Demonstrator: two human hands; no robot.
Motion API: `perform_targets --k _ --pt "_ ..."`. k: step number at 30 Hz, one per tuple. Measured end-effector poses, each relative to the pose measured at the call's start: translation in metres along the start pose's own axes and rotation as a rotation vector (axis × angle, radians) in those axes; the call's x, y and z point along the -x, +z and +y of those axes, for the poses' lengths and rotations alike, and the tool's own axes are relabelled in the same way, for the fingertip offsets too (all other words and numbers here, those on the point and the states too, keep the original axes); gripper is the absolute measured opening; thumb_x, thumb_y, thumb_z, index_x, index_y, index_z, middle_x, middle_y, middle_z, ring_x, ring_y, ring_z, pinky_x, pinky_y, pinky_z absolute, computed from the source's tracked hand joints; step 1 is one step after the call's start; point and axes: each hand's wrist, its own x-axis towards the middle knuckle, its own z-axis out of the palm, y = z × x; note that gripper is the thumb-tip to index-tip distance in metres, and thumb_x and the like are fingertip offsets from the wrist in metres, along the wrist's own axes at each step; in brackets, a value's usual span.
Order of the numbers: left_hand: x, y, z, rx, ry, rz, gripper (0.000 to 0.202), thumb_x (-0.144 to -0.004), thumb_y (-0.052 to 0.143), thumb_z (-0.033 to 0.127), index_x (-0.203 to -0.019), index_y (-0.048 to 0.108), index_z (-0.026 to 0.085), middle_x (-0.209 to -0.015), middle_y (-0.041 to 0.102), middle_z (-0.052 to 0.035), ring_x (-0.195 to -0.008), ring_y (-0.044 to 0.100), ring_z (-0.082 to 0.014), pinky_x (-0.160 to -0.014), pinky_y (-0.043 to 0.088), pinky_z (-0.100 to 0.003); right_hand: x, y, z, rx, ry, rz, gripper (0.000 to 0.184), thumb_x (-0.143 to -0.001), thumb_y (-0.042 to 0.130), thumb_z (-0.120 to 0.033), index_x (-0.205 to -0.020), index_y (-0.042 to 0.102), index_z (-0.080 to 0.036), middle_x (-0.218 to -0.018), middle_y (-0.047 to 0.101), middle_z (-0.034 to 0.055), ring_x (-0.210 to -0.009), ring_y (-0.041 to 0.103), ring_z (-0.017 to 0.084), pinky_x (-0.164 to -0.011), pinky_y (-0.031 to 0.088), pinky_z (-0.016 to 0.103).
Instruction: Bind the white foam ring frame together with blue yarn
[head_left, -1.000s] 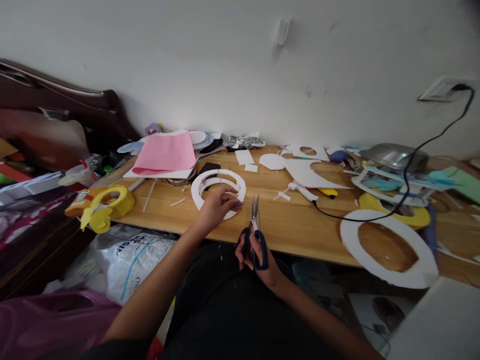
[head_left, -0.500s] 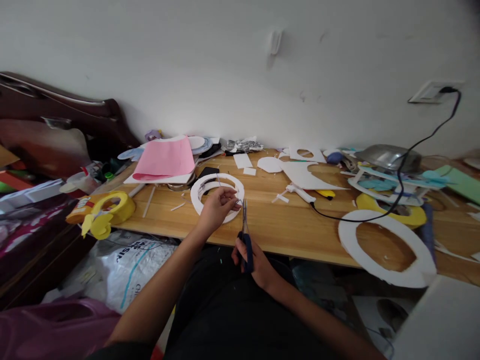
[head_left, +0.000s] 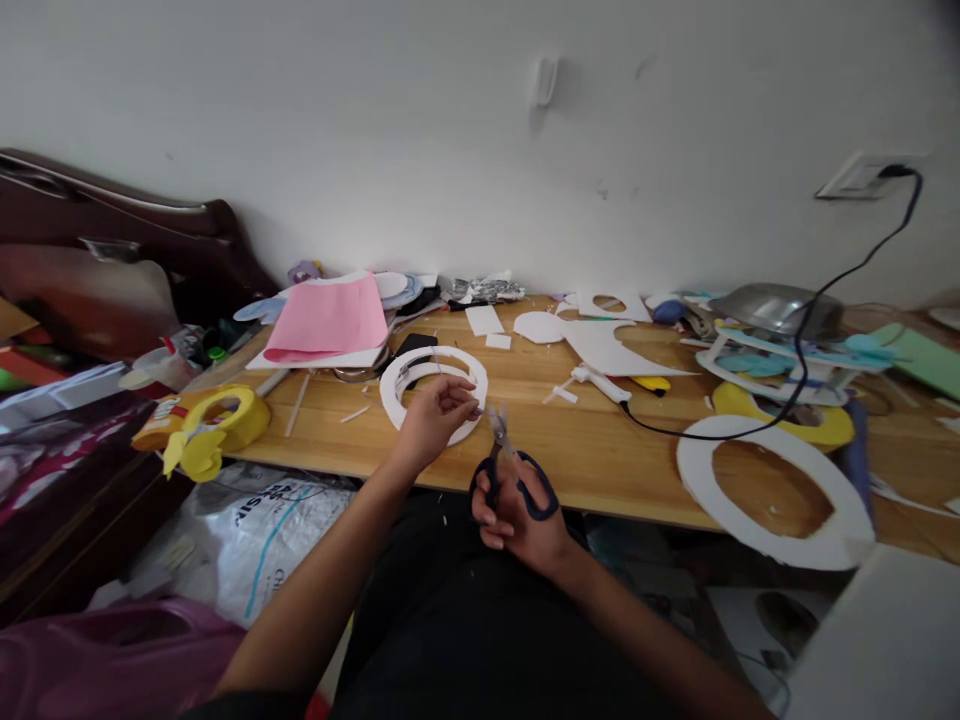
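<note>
pale wall [head_left: 337, 150] stands behind a wooden table [head_left: 600, 465]; near its front edge the right hand [head_left: 529, 530] is closed around scissors [head_left: 499, 432], their long axis running roughly fore and aft, tips forward and slightly left, blades parted; apart from it, the left hand [head_left: 435, 420] bends thumb and fingertips close together over a white ring [head_left: 388, 390]; whether they grip anything i cannot tell.

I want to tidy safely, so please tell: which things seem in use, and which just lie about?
Seem in use:
scissors, in the right hand
double white ring, behind the left hand
perhaps the corded glue gun, unheld

Seem just lying about:
pink sheet
crumpled foil
large white ring
</note>
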Motion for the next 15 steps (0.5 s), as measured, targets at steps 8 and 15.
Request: perform_targets --k 8,15 --pt "-0.013 -0.006 -0.001 0.011 0.035 0.126 0.033 -0.073 0.079 0.037 -0.091 0.061 0.017 -0.081 0.070 -0.0018 -0.073 0.071 -0.0158 -0.079 0.061 -0.035 0.026 -0.004 -0.012 -0.234 0.118 -0.142 0.052 -0.091 0.041 -0.071 -0.088 0.051 -0.020 -0.059 0.042 -0.0059 -0.044 0.017 0.008 -0.044 0.024 0.021" --pt "-0.019 -0.008 -0.010 0.037 0.042 0.189 0.032 -0.071 0.081 0.036 -0.088 0.062 0.016 -0.079 0.071 -0.0015 -0.072 0.072 -0.0159 -0.077 0.062 -0.035 0.074 -0.017 -0.019 -0.533 -0.152 0.228 0.031 -0.095 0.047 -0.052 -0.089 0.052 -0.022 -0.069 0.032 -0.0050 -0.051 0.018 0.010 -0.042 0.028 0.020"
